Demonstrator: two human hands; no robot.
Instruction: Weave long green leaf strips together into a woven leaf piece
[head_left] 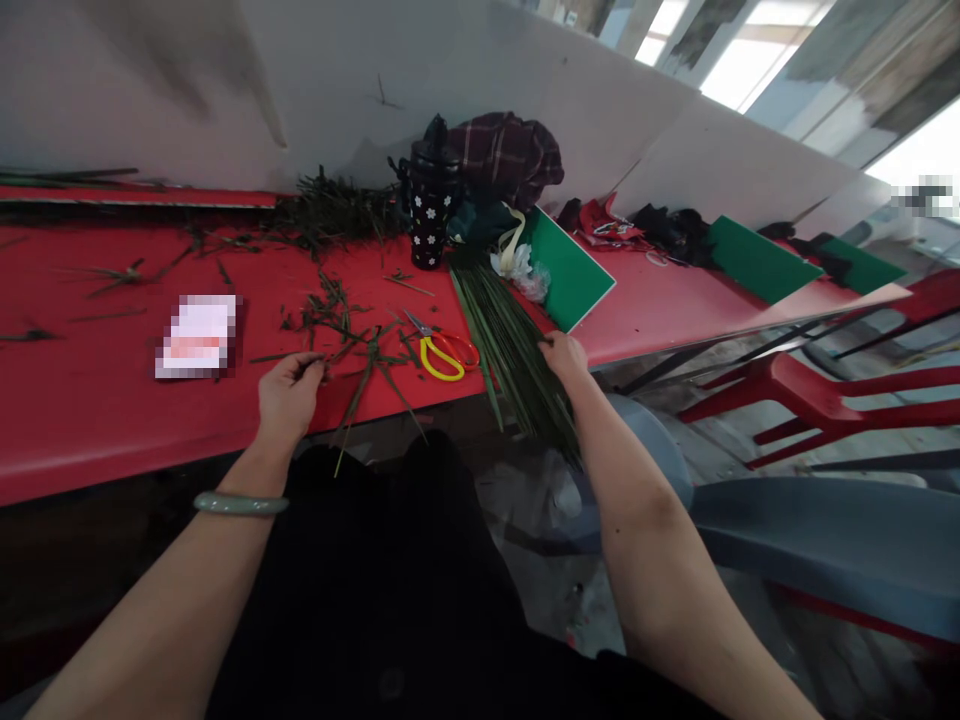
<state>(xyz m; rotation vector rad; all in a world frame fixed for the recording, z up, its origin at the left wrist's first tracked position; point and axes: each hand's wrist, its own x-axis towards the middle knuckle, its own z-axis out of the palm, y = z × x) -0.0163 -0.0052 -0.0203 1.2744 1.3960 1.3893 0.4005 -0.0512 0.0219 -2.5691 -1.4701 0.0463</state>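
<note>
My left hand (289, 402), with a green bangle on its wrist, is closed in a pinch on a thin leaf strip (341, 352) just above the red table. Next to it lies a knotted piece of leaf strips (373, 350), its ends hanging over the table's front edge. My right hand (568, 362) is closed at the right side of a bundle of long green leaf strips (514, 345), gripping strips there; its fingertips are partly hidden. Between my hands lie scissors (442, 355) with one yellow and one red handle, slightly open.
Leaf scraps (330, 305) litter the red table (90, 400). A black flowered tumbler (431, 205) stands before a plaid cloth (510, 155). A blurred-out pale item (199, 335) lies left. Green boards (570, 270) lean further right. Grey (825, 530) and red chairs (810, 395) stand at right.
</note>
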